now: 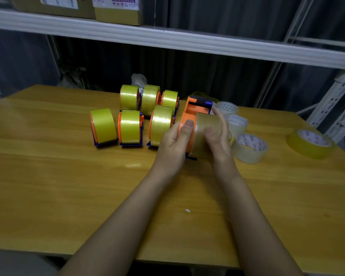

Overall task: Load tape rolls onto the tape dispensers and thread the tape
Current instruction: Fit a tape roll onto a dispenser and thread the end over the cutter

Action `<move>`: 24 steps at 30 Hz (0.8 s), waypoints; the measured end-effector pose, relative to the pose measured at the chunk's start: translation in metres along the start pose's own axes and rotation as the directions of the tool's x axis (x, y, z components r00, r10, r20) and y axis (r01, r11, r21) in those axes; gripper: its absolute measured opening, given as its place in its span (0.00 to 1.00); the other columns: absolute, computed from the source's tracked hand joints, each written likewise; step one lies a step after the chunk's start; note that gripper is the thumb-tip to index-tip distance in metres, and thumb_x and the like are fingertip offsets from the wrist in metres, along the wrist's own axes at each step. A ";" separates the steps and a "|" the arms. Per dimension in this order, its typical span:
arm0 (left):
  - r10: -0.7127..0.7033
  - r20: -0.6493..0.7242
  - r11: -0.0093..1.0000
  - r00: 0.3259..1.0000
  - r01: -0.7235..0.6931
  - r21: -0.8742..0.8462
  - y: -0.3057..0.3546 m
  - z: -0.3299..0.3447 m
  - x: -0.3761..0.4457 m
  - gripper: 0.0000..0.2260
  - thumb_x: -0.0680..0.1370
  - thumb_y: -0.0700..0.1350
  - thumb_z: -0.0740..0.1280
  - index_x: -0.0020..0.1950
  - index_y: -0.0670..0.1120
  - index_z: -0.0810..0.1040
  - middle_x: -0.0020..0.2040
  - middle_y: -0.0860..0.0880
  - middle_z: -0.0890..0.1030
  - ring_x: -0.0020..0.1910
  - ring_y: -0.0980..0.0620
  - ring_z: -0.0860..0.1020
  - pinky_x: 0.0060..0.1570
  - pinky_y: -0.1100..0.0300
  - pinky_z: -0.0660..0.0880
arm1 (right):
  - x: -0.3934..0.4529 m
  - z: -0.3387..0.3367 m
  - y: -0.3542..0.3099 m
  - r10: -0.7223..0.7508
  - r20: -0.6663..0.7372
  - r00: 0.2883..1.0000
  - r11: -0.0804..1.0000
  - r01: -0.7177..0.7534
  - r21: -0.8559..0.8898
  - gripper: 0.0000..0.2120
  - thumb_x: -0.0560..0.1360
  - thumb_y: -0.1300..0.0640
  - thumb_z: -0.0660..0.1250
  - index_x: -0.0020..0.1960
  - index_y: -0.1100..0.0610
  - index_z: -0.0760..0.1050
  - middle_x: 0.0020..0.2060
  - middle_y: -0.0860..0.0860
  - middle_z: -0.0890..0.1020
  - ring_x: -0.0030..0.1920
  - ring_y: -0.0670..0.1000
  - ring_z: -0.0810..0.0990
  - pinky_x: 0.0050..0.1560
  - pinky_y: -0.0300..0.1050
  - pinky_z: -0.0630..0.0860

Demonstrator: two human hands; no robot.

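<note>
The orange tape dispenser (195, 108) is held just above the wooden table (68, 186), right of centre, with a clear tape roll (204, 134) on it. The left hand (173, 144) grips the dispenser from the left, thumb lying across the orange side disc and the other fingers curled out of sight behind it. The right hand (219, 136) wraps over the tape roll from the right, fingers curled across its far and top surface and thumb pressed on its near face. The dispenser's far end, with a dark roller and a blue part, sticks up beyond the fingers; a blue edge shows below the roll.

To the left stand six loaded dispensers (129, 127) (orange sides, blue bases, yellow-green tape), three in a near row and three in a far row, close together. To the right of the hands, clear tape rolls lie on the table: one (251, 149) just beside the right wrist, two more (237, 124) beyond it, partly hidden by the hand. A yellowish tape roll (310, 143) lies flat well apart, near the right edge. Above the far side runs a white shelf (167, 39) carrying cardboard boxes (118, 11)
</note>
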State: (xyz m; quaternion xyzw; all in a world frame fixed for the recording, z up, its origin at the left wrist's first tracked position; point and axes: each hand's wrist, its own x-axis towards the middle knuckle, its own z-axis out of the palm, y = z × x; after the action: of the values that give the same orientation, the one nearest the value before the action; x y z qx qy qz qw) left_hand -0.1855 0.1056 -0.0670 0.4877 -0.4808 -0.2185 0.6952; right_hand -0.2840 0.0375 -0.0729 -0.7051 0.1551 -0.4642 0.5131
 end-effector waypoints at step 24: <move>0.090 -0.097 0.993 0.991 -0.082 0.084 0.005 0.003 -0.002 0.20 0.80 0.51 0.55 0.44 0.35 0.73 0.32 0.39 0.72 0.30 0.40 0.72 0.33 0.46 0.72 | -0.002 0.011 -0.010 0.020 -0.144 0.989 0.997 -0.010 0.073 0.26 0.69 0.45 0.67 0.63 0.55 0.69 0.52 0.48 0.77 0.47 0.38 0.79 0.44 0.32 0.75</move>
State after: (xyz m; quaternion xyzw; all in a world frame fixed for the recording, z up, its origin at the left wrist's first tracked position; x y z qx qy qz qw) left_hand -0.1896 0.1077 -0.0630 0.5041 -0.4739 -0.1440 0.7075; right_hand -0.2788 0.0498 -0.0661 -0.6496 0.1804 -0.5154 0.5290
